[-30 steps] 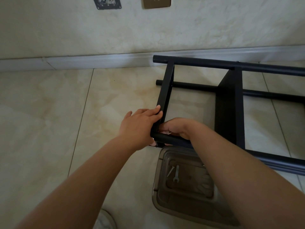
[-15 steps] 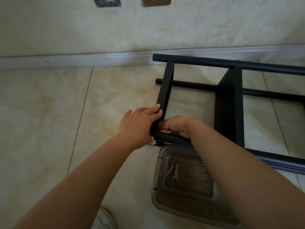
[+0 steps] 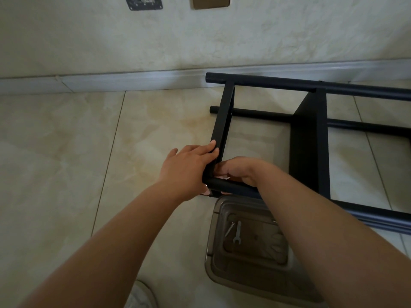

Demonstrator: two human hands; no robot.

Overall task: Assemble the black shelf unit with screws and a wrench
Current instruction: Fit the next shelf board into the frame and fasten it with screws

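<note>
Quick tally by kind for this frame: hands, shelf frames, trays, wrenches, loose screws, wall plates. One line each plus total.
Hands: 2 (left hand, right hand, both at the frame's near corner)
Shelf frame: 1
Tray: 1
Wrench: 1, in the tray
Screw: 1 visible beside it
Wall plates: 2 (grey plate, brass plate)
Total: 8

The room I look down into is dim, lit softly and evenly. My forearms cast only faint shadows on the floor tiles [image 3: 66,152]. The baseboard [image 3: 133,78] bows from the wide lens. My arms near the bottom edge look stretched and slightly soft.
</note>
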